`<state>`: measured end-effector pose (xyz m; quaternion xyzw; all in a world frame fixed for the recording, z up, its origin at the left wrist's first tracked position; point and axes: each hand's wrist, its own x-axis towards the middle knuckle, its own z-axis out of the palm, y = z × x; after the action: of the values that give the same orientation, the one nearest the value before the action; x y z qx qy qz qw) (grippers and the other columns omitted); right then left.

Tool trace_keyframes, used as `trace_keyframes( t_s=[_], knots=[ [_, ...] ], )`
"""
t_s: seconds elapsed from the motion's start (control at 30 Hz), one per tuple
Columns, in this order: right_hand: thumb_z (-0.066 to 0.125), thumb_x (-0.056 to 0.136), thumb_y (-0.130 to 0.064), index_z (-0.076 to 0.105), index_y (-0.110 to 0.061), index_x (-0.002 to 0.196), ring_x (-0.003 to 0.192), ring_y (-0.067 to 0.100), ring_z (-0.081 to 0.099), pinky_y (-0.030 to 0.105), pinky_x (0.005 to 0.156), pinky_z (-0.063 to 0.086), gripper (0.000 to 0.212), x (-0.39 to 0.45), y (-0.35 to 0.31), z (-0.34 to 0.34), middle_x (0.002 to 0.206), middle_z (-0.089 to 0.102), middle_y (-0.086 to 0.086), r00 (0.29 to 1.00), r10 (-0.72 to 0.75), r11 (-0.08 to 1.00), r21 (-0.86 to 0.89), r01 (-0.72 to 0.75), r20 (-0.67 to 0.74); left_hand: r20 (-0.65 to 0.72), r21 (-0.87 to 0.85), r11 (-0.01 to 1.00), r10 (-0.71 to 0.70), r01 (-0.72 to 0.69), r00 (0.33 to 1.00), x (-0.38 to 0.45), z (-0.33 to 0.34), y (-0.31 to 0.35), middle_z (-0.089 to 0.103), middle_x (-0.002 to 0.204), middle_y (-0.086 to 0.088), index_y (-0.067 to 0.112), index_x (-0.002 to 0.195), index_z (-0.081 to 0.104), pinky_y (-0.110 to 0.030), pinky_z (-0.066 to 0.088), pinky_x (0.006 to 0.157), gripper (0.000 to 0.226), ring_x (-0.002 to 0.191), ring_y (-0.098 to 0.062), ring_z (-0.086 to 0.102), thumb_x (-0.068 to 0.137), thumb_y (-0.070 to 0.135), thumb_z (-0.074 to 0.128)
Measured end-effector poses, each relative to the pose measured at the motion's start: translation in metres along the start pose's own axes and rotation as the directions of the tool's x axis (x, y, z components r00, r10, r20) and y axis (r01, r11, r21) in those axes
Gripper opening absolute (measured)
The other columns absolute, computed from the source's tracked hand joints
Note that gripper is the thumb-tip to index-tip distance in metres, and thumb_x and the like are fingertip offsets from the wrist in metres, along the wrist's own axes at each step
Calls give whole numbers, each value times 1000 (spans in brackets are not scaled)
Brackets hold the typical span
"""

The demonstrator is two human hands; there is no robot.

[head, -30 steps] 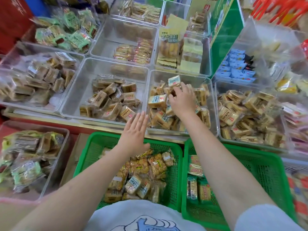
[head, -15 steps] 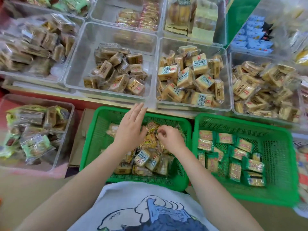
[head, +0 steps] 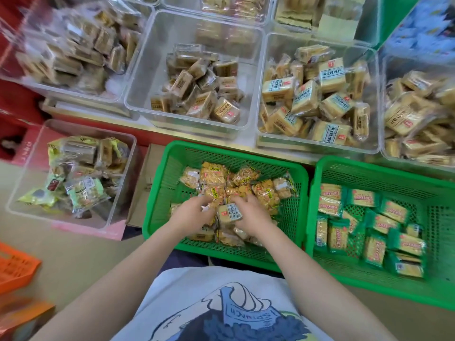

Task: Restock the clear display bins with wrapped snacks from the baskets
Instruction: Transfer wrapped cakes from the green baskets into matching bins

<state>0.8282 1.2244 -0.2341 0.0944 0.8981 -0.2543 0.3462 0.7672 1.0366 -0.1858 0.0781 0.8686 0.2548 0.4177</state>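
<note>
In the near half of the left green plastic mesh basket [head: 162, 193]: pale rectangular wrapped snack with blue-printed label [head: 230, 212], long axis running toward the far edge, clamped between left hand [head: 190, 214] and right hand [head: 252, 216], fingers curled. Matching stock lies in the clear plastic display bin [head: 266, 94] beyond the far right corner; right hand nearer.

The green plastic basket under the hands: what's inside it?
The left green mesh basket holds clear-wrapped golden snacks. One pale blue-labelled pack lies between the left hand and right hand. Both hands cover the packs beneath them.
</note>
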Motion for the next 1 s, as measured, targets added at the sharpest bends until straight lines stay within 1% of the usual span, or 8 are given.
trace_keyframes(
  t_s=[0.23,0.43,0.53,0.6,0.77,0.9,0.93,1.0],
  knots=[
    [82,79,-32,43,-33,117,102,13,54,32,83,51,55,-44,-11,-76,115,51,-7,959,43,802,582,135,-281,-4,-626,780,-2,-1,1000,4,-19,71,70,116,4,26,136,53,-42,57,94,54,99,-16,72,88,41,73],
    [73,91,-28,56,-24,108,88,13,69,30,74,54,25,-79,-2,-135,97,71,-3,936,159,478,854,204,-313,-149,-670,718,118,-188,982,12,-54,144,72,107,-4,34,118,61,-44,57,91,38,94,-22,73,85,28,79],
    [70,94,-19,56,-19,107,73,15,70,29,62,56,20,-88,10,-166,95,72,3,891,245,410,874,262,-382,-230,-541,765,266,-350,936,19,-64,181,66,119,1,29,129,55,-35,53,96,40,108,-14,65,92,33,70],
    [69,95,-21,57,-17,108,73,17,71,31,68,60,18,-90,23,-191,99,71,8,822,364,369,878,304,-438,-354,-225,866,355,-447,865,35,-65,201,47,146,3,23,146,43,-40,39,113,53,133,-14,46,97,37,61],
    [64,97,-19,54,-21,109,75,14,74,32,69,62,15,-75,59,-261,106,70,3,538,623,334,815,473,-567,-240,511,820,424,-257,874,84,-45,187,-18,166,-4,19,158,-11,-42,-6,124,73,151,-21,-22,102,58,16],
    [57,100,-18,57,-18,122,88,8,65,20,73,56,22,-37,84,-292,114,63,-4,262,633,619,679,394,-729,-222,599,768,430,-226,875,91,-35,177,-25,163,-5,18,155,-20,-39,-11,123,72,147,-21,-31,100,60,0],
    [56,101,-18,58,-18,125,92,8,60,20,76,52,25,-27,90,-294,116,60,-5,249,583,713,634,299,-773,-224,601,769,423,-217,878,90,-36,177,-26,163,-5,18,155,-20,-40,-11,123,72,147,-21,-31,100,60,0],
    [55,101,-19,61,-19,128,104,13,55,25,86,46,28,-5,103,-292,120,59,-2,429,439,849,521,91,-789,-231,608,766,421,-207,877,91,-36,177,-27,162,-4,18,155,-19,-39,-11,123,72,147,-20,-31,100,59,0]
  ],
)
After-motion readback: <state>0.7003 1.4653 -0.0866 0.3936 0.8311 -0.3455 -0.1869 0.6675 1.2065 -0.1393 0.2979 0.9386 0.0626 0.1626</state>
